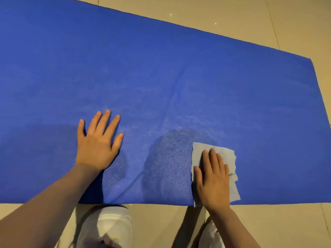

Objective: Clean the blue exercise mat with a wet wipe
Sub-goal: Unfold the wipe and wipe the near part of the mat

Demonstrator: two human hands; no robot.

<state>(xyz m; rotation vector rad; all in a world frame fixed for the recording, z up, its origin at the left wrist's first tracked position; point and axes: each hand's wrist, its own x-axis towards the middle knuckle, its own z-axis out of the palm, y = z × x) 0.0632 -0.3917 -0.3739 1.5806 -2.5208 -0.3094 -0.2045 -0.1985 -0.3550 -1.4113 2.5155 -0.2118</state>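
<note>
A big blue mat (pixel 161 77) lies flat on a pale tiled floor (pixel 295 24). It fills most of the view, and its near edge runs just in front of the person's knees.

The left hand (pixel 97 142) lies flat on the mat, near the near edge. Its fingers are straight and spread apart, and it holds nothing.

The right hand (pixel 214 178) lies flat on a wet wipe (pixel 225 154). Its fingers are straight and close together, pressing down on the wipe (not curled round it). The wipe is pale and a bit crumpled. It sits on the mat at the near edge, to the right of the left hand, and well apart from it. One corner of the wipe hangs just over the mat's near edge.

Between the two hands the mat looks darker in a patch (pixel 172 154). A long crease (pixel 172 99) runs from there toward the far side.
</note>
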